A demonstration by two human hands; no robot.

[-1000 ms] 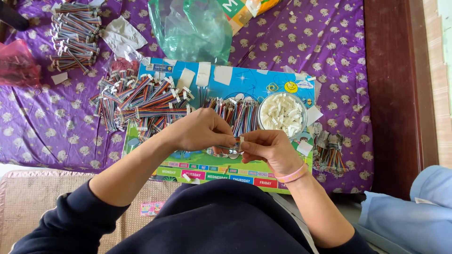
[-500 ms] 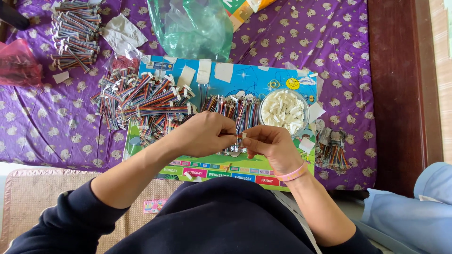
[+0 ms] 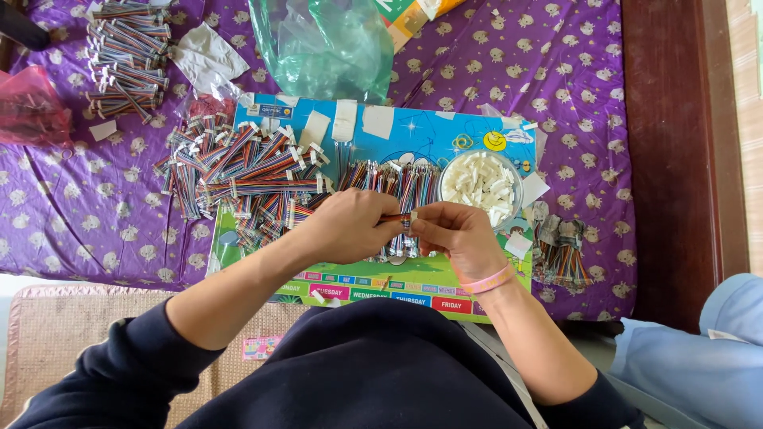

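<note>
While two hands (image 3: 409, 230) pinch one cable (image 3: 397, 218).

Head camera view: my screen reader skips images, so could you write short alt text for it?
Two bare hands, left hand and right hand, pinch a short multicoloured wire bundle between them above a colourful board. A bowl of white connectors and heaps of similar wires lie on purple cloth.

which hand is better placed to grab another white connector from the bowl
Right hand: it sits just below the bowl of white connectors. Left hand is farther over and grips the wire bundle.
</note>
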